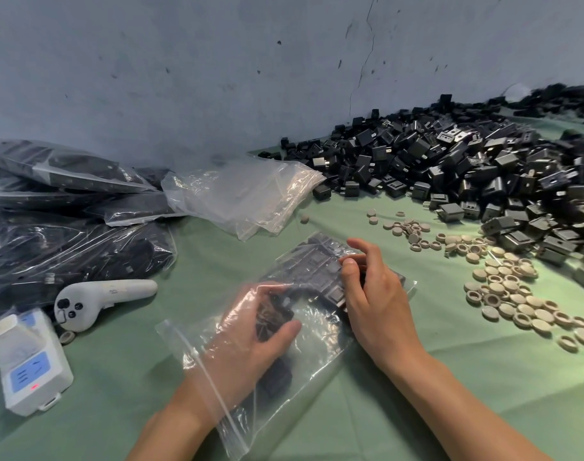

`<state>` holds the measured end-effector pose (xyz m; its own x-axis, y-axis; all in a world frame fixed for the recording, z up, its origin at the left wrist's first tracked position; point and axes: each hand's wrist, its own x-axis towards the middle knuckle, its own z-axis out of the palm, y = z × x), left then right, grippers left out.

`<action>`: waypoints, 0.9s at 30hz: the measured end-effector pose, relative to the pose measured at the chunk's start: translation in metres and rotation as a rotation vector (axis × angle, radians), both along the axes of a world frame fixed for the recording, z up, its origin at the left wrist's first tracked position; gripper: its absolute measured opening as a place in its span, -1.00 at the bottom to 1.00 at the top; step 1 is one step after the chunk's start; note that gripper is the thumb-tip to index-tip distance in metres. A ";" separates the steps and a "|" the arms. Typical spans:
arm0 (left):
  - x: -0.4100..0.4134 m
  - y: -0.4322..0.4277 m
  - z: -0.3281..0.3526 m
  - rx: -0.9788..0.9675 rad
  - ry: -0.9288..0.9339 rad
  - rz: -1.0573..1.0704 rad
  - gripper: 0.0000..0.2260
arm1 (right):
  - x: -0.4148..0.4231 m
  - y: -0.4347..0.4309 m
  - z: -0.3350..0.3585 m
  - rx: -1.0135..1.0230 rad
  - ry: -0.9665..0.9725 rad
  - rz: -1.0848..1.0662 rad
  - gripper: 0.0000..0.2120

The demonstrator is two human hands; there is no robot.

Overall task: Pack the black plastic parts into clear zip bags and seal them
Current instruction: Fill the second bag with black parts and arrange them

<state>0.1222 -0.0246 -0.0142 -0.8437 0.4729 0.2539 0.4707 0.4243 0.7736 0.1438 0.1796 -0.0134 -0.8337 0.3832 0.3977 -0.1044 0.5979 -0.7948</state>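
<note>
A clear zip bag point(197, 361) lies on the green cloth in front of me, its open mouth facing me. My left hand point(250, 337) is inside the bag up to the wrist, curled around black plastic parts point(274, 311). More black parts point(317, 261) sit in rows at the bag's far end. My right hand point(367, 291) rests on top of the bag from outside, fingers pressing on those parts. A big heap of loose black parts point(466, 168) fills the right back of the table.
Filled bags of black parts point(67, 227) are stacked at the left. Empty clear bags point(244, 194) lie behind the work spot. Beige round caps point(503, 284) are scattered at the right. A white controller point(97, 297) and a white device point(31, 364) sit at the left front.
</note>
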 end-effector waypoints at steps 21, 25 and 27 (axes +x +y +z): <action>0.010 0.001 0.004 -0.017 0.031 -0.071 -0.64 | -0.001 0.002 -0.003 -0.009 0.001 -0.004 -0.69; 0.005 0.003 0.005 -0.123 0.229 -0.067 -0.90 | -0.002 0.002 -0.005 -0.016 0.005 -0.013 -0.65; 0.003 0.001 0.003 -0.199 0.315 -0.042 -0.83 | -0.002 0.002 -0.005 -0.012 0.004 -0.011 -0.64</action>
<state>0.1255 -0.0232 -0.0111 -0.7179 0.5716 0.3973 0.6924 0.5274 0.4923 0.1414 0.1818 -0.0189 -0.8278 0.3972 0.3962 -0.1011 0.5891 -0.8017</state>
